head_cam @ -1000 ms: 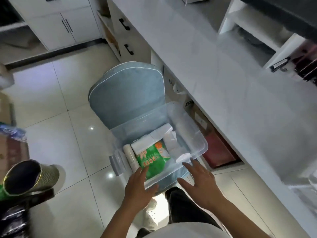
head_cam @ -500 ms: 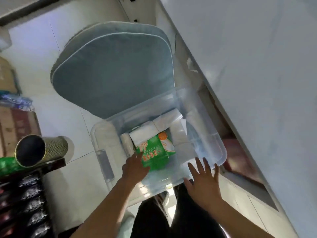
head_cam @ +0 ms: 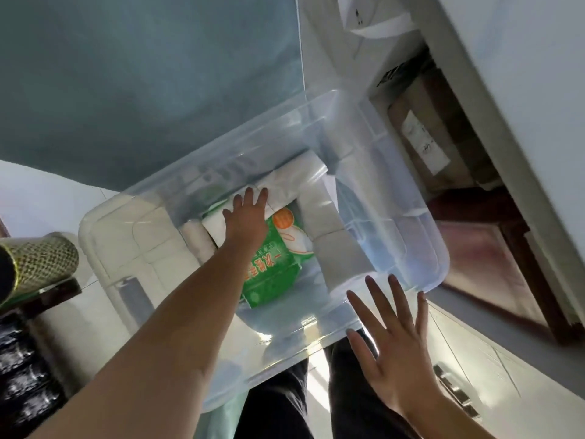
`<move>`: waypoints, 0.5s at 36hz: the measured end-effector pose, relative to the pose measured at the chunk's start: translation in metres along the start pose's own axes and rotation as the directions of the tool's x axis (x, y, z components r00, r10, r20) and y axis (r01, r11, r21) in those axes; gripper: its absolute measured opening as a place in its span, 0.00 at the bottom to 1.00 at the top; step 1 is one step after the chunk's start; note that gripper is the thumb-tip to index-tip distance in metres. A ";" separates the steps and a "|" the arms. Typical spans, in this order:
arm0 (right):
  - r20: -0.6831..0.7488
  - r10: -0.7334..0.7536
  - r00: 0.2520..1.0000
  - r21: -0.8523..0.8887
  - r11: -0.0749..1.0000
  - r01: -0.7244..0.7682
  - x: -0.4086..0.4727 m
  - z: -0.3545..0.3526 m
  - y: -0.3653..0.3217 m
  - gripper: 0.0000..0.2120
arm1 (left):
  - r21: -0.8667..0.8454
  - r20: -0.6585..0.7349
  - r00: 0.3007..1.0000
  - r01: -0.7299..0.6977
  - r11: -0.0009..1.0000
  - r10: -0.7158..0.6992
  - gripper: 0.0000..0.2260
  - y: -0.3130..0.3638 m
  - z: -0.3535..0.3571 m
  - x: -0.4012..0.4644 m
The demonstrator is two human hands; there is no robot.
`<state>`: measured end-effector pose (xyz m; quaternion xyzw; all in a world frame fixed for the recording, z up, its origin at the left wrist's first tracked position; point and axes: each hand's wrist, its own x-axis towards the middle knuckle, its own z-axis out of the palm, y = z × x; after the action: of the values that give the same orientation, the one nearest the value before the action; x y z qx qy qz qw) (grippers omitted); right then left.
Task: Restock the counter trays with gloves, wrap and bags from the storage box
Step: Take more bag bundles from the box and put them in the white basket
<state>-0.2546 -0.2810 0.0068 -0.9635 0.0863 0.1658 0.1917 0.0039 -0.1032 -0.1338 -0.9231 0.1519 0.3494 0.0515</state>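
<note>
A clear plastic storage box sits on a blue-grey cushioned chair. Inside lie a green glove packet, a white folded pack at the back, a white roll on the left and white rolls on the right. My left hand reaches deep into the box, its fingers spread flat on the white pack above the green packet. Spread open, my right hand hovers at the box's near right rim and holds nothing.
The white counter edge runs down the right, with brown cardboard boxes in the shelf beneath it. A gold mesh cylinder lies on a dark stand at the left. White floor tiles surround the chair.
The view has dropped closer to the box. My left hand has moved from the near edge of the green packet forward onto the white pack. My right hand stays by the rim.
</note>
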 end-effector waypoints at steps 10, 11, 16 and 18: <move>-0.012 0.042 0.999 0.068 0.997 -0.041 -0.001 0.006 -0.002 0.25 | 0.077 -0.203 0.974 -0.087 0.993 0.102 0.22 -0.010 -0.019 0.006; 0.002 0.049 0.999 0.070 0.996 -0.049 -0.001 0.004 -0.003 0.25 | 0.034 -0.204 0.974 -0.091 0.995 0.096 0.21 -0.012 -0.024 0.003; 0.074 0.139 0.987 0.086 0.986 -0.146 0.004 -0.021 -0.017 0.28 | -0.267 -0.221 0.975 -0.066 0.961 0.005 0.22 -0.019 -0.054 -0.035; 0.068 0.196 0.978 0.166 0.965 -0.205 0.008 -0.035 -0.025 0.28 | -0.368 -0.218 0.976 -0.070 0.927 -0.013 0.23 -0.022 -0.063 -0.062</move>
<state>-0.2308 -0.2727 0.0433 -0.9250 0.1925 0.2009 0.2586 0.0068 -0.0795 -0.0455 -0.9462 0.1006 0.2700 -0.1472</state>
